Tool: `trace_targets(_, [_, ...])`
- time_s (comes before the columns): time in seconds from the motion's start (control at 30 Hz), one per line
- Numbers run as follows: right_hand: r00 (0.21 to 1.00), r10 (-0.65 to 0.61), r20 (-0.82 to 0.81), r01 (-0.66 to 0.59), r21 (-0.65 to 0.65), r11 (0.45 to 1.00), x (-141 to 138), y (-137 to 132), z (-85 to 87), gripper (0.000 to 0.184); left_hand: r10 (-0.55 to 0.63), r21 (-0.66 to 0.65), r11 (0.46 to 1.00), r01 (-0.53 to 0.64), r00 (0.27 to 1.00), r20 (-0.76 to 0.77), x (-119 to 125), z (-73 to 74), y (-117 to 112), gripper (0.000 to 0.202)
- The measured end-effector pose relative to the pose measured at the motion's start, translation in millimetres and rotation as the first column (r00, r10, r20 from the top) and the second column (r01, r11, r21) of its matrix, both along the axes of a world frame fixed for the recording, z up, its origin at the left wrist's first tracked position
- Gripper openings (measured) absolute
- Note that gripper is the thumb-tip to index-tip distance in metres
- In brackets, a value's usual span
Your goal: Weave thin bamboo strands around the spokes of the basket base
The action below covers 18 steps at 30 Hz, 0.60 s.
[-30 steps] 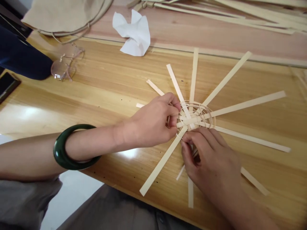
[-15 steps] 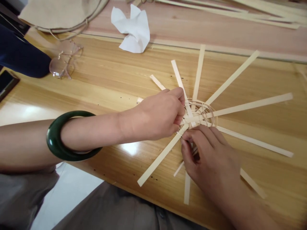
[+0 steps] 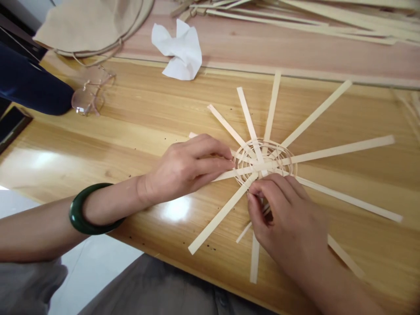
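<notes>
Flat pale bamboo strips cross at the centre and fan out like spokes over the table. Thin bamboo strands loop around the crossing in loose rings. At the left side of these rings is my left hand, its fingertips pinched together on the outer thin strand. My right hand lies over the near side of the rings, thumb and forefinger closed on the strand beside a spoke. Its palm hides part of the near spokes. A dark green bangle sits around my left forearm.
A crumpled white tissue and glasses lie on the wooden table. Loose strips are piled along the far side. A beige cloth item and a dark blue object stand at the far left, with a dark flat object nearby.
My left hand has moved left from the middle of the weave to its left edge, uncovering the rings and spokes there. My right hand stays at the same spot.
</notes>
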State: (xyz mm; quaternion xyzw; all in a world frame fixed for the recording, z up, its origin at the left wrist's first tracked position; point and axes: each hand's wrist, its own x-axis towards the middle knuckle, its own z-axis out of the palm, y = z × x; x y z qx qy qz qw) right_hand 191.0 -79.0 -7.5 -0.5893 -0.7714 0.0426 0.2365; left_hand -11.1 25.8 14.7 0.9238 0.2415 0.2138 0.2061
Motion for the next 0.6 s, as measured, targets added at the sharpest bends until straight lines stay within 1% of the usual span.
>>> trace_targets(0.1, [1.0, 0.002, -0.01, -0.002, 0.002, 1.0, -0.1, 0.1, -0.2, 0.012, -0.056, 0.059, 0.997, 0.059, 0.997, -0.052, 1.5, -5.4, -0.1, 0.014])
trace_targets(0.2, [1.0, 0.001, -0.012, -0.001, 0.0, 1.0, -0.2, -0.1, -0.5, 0.012, -0.044, 0.077, 0.996, 0.052, 0.995, -0.095, 7.6, -7.1, 2.5, 0.018])
trace_targets(0.27, [1.0, -0.003, -0.007, 0.003, 0.002, 1.0, -0.4, -0.2, -0.6, 0.012, -0.057, 0.069, 0.995, 0.065, 0.993, -0.105, 12.0, -5.9, 6.4, 0.02])
trace_targets(0.37, [1.0, -0.009, -0.003, 0.009, -0.005, 1.0, -0.5, -0.4, -0.6, 0.012, -0.119, -0.014, 0.993, 0.118, 0.985, -0.126, 19.4, -0.4, 14.8, 0.021])
trace_targets(0.43, [1.0, -0.008, 0.001, 0.008, -0.015, 1.0, -0.5, -0.5, -0.6, 0.012, -0.126, -0.081, 0.99, 0.115, 0.981, -0.146, 25.9, 4.2, 20.0, 0.017])
trace_targets(0.5, [1.0, -0.005, 0.003, 0.005, -0.018, 1.0, -0.4, -0.5, -0.5, 0.011, -0.105, -0.149, 0.986, 0.079, 0.979, -0.176, 33.7, 7.6, 23.0, 0.013])
trace_targets(0.6, [1.0, 0.002, 0.004, -0.002, -0.009, 1.0, -0.5, -0.2, -0.2, 0.01, -0.05, -0.247, 0.969, -0.009, 0.971, -0.232, 44.8, 8.5, 22.9, 0.013])
